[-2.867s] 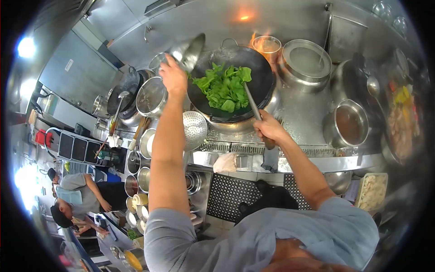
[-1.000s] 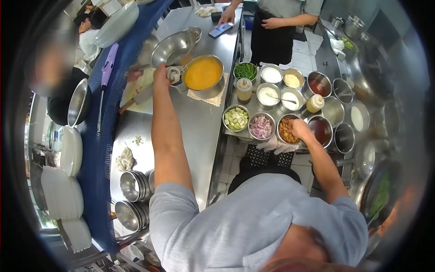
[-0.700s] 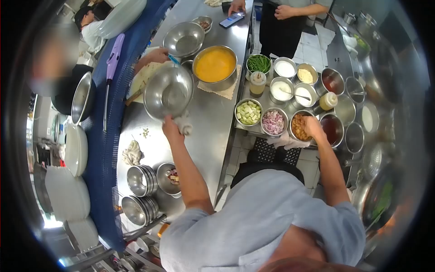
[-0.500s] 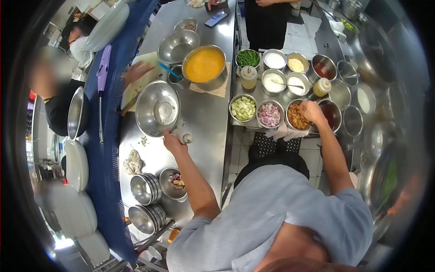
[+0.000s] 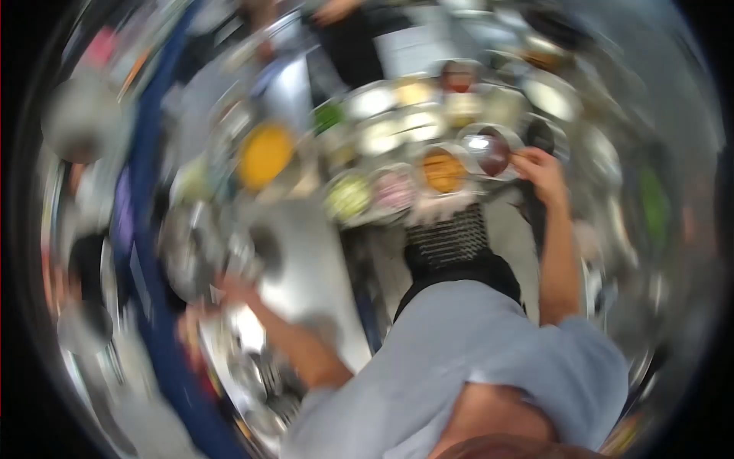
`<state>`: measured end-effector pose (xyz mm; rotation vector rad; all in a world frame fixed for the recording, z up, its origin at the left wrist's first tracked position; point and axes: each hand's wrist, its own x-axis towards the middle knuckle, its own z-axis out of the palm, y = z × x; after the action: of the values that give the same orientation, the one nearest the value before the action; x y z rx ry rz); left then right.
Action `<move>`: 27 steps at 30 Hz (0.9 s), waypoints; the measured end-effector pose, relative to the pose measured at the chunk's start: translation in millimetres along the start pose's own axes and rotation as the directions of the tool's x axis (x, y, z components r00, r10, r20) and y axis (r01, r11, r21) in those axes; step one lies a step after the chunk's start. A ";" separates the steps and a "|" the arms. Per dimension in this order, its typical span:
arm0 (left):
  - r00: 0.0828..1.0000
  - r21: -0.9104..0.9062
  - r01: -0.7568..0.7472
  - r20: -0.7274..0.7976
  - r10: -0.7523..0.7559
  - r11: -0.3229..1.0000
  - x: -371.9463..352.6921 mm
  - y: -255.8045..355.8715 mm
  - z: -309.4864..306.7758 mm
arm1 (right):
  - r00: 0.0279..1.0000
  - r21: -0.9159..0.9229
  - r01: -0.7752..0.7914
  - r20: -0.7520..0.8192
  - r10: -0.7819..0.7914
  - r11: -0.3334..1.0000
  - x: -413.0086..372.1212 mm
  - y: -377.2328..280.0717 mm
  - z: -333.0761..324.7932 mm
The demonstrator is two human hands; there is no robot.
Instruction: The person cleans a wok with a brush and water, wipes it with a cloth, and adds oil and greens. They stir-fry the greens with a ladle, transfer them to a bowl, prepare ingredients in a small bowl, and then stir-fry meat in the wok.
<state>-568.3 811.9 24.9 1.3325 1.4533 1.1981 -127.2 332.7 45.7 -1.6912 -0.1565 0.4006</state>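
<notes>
The right hand point(image 5: 541, 172) has shifted beside the dark-red sauce point(image 5: 493, 155), fingers bent.

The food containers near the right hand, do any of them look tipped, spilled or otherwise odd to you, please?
Nothing stands out: the orange-brown food, pink pieces and dark red sauce beside the right hand appear to sit inside their containers. Motion blur hides detail, so small spills cannot be ruled out.

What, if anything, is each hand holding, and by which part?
The left hand seems to hold a metal bowl by its near rim. Blur hides whether the right hand holds anything.
</notes>
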 end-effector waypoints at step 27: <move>-0.554 0.470 0.486 0.817 -0.156 0.737 -624.9 111.5 287.5 | 0.579 -0.026 -0.372 -0.788 0.210 0.928 -320.1 70.8 -363.4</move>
<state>-193.8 224.7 48.4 0.8072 0.1522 -0.6089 -306.2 -121.9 72.2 -1.9442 0.7752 -0.1536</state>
